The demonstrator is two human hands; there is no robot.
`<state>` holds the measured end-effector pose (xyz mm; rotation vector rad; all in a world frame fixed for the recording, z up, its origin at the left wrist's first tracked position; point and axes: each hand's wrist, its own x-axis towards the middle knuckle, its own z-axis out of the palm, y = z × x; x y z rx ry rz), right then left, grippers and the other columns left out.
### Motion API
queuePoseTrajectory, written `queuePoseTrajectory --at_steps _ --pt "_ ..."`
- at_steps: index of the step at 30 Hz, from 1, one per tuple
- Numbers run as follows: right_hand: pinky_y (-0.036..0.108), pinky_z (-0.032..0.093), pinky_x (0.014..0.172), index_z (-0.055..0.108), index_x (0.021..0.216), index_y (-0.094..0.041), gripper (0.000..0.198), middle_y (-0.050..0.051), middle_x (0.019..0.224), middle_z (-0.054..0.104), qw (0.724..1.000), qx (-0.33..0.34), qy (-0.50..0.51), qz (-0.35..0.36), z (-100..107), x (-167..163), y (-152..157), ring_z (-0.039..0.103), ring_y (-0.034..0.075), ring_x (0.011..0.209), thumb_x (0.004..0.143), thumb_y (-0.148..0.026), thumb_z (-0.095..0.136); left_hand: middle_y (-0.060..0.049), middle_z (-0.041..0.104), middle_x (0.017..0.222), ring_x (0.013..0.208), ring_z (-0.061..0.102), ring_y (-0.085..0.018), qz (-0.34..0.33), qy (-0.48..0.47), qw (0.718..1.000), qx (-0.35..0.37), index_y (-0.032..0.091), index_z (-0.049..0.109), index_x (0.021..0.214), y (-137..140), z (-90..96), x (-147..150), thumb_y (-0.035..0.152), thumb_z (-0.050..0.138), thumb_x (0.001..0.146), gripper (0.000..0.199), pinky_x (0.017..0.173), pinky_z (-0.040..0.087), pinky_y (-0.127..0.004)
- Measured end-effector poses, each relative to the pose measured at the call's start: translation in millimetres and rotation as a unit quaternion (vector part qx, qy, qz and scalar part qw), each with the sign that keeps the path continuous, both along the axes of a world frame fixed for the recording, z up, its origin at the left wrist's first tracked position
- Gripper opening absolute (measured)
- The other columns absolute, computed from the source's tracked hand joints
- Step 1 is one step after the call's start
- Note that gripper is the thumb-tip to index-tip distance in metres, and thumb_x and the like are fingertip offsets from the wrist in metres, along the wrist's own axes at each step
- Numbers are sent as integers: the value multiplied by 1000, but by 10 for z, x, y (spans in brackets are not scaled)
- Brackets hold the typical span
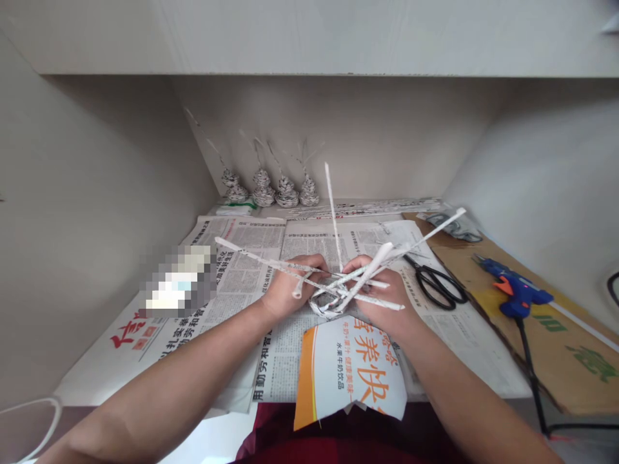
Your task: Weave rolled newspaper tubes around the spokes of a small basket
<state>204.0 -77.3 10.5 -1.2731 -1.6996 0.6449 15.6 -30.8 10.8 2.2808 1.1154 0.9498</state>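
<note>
Between my two hands is a small woven paper basket [326,304], made of rolled newspaper strips, with several long strips sticking out in all directions. My left hand [296,283] is closed around its left side, fingertips partly hidden behind the strips. On the other side my right hand [382,290] grips the weave, its fingers curled in among the crossing strips. One strip [333,212] stands upright at the back. Just in front of the weave, a piece of printed orange and white cardboard [351,374] lies at the table's near edge.
Newspaper sheets [271,258] cover the table. Black scissors [440,287] lie to the right, beside a blue glue gun [520,293] on brown cardboard [575,361]. Several woven gourd shapes [264,188] stand at the back wall, near a bundle of paper rods [367,209]. A shelf [309,38] hangs overhead.
</note>
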Motion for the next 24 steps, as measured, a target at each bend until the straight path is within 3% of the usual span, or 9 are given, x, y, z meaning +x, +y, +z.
queuePoseTrajectory --at_steps 6,12,14,18,24 --pt "31 49 65 63 88 -22 16 0 77 67 1000 -24 -3 -12 17 30 1 64 19 71 75 -15 59 2 63 70 67 57 -12 14 -22 999 -37 18 60 74 -7 -3 -2 20 56 86 13 60 39 -21" --pt "34 51 75 67 100 -23 25 3 93 71 998 -4 25 62 4 33 -3 66 21 84 77 -18 60 1 63 72 68 57 -13 23 32 999 -25 18 60 75 -15 55 -14 20 53 86 13 59 38 -21" --pt "33 50 76 67 94 -23 21 2 90 70 997 10 18 70 -12 31 -3 65 20 84 77 -15 58 1 63 73 68 57 -13 19 40 999 -20 19 60 76 -12 55 -13 19 54 86 12 59 38 -21" --pt "28 43 61 58 79 -21 16 -2 70 60 997 15 -47 55 1 28 -12 59 16 68 76 -8 50 2 63 72 67 57 -12 25 31 999 -1 18 58 77 -10 22 -1 19 53 87 11 59 37 -21" --pt "26 37 58 47 71 -21 16 -3 65 53 994 9 -86 64 93 23 -35 52 13 62 76 -5 48 2 66 72 66 60 -12 15 -28 999 -20 19 63 79 19 -52 5 21 57 86 9 62 43 -21"
